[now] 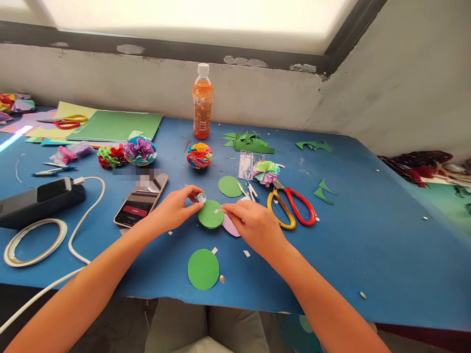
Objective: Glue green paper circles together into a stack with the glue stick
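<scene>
My left hand point(182, 203) is closed around a small round grey-white piece point(200, 197), perhaps a cap or a little roll. Just below it lies a green paper circle point(210, 215), whose edge my left thumb reaches. Fingers of my right hand point(253, 220) are pinched together over that circle's right side, with a small thin whitish bit point(218, 211) at their tips. A pink paper circle point(231, 225) is partly hidden under the green one and my right hand. Two more green circles lie close by, one behind point(230, 186) and one nearer to me point(203, 269).
Scissors point(290, 206) with red and yellow handles lie right of my right hand, beside a pleated paper ball point(265, 171). Behind stand a drink bottle point(202, 103) and another paper ball point(199, 156). A phone point(142, 201), tape roll point(36, 242) and white cable point(86, 220) are leftward.
</scene>
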Demonstrator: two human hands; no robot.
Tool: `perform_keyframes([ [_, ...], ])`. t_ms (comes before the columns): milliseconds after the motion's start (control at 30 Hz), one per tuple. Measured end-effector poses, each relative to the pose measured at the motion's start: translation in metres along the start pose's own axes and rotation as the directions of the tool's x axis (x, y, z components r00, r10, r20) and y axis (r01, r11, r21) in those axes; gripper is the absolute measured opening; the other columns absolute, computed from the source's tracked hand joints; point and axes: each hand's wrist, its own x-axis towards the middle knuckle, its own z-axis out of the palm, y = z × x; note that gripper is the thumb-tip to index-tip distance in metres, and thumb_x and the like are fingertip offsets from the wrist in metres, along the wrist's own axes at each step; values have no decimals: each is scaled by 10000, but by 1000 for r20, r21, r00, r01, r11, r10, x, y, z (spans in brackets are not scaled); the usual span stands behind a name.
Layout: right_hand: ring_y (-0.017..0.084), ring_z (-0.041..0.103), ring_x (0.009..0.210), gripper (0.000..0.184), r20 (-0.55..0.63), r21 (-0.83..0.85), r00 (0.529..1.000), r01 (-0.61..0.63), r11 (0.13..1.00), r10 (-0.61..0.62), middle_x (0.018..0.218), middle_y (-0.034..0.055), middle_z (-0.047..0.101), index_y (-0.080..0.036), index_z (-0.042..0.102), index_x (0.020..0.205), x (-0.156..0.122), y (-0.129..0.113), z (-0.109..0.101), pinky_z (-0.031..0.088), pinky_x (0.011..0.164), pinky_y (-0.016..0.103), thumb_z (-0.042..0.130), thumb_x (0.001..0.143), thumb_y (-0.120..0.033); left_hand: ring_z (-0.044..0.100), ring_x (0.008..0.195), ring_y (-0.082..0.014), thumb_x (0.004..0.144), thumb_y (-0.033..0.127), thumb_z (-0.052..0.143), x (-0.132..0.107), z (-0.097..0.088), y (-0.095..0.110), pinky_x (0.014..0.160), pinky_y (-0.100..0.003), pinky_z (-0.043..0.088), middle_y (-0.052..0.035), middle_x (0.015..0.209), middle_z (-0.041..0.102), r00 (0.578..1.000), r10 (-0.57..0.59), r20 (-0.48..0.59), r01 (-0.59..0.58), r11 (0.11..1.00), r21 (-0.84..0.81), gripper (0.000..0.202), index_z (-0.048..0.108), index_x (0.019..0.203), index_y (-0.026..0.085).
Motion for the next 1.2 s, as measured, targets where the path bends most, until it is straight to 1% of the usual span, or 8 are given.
perform_keyframes([
  [167,129,574,676,182,103,91,994,-52,994,43,753,33,645,-177,645,892,3,1,12,373,586,218,463,886,-193,529,1063,-238,842,326,480,8,6,-23,917,-401,433,-92,1092,609,998,57,-39,-49,984,172,314,568,1097,166],
  [300,128,580,690,174,121,112,992,-43,993,29,786,32,651,-176,638,919,4,1,16,383,598,214,467,888,-188,460,1144,-275,817,260,508,5,6,-19,965,-459,386,-126,1204,546,974,167,-153,-117,949,293,322,579,1111,147],
  [567,136,601,690,160,28,172,999,-41,984,37,796,20,682,-170,574,984,6,-7,11,389,612,217,447,889,-153,606,837,-157,842,212,525,-10,12,18,763,-276,489,-37,906,670,930,333,-154,-341,940,-24,131,604,945,190],
  [700,141,579,582,108,-16,65,997,-75,995,76,660,0,653,-177,550,875,6,-14,9,337,537,226,447,896,-199,616,781,-144,848,214,537,-13,23,18,713,-250,487,-22,870,675,904,379,-200,-374,925,62,88,576,923,190],
  [867,162,584,593,112,1,-76,999,-39,996,39,649,21,645,-170,530,857,4,-15,9,329,554,243,433,873,-116,618,755,-140,876,210,502,-14,25,16,700,-250,477,-29,847,678,808,548,-216,-496,831,252,84,551,936,179],
  [1000,156,605,653,61,97,53,990,-112,992,107,714,17,654,-189,508,872,3,-20,6,369,565,230,463,873,-147,611,726,-150,885,155,459,-15,21,17,677,-265,465,-46,819,673,756,639,-141,-550,737,393,107,558,924,160],
  [1100,160,625,728,25,162,167,978,-159,973,132,783,24,668,-202,497,898,5,-22,0,411,601,231,489,877,-191,605,692,-159,878,129,445,-16,18,17,658,-277,454,-48,780,667,749,657,-83,-556,692,461,134,572,911,157],
  [1200,160,641,800,47,148,264,970,-225,938,191,852,25,683,-211,494,922,9,-12,-13,437,651,235,491,886,-242,607,688,-165,871,125,456,-15,18,16,666,-289,455,-51,792,678,752,647,-128,-526,706,475,142,579,934,156],
])
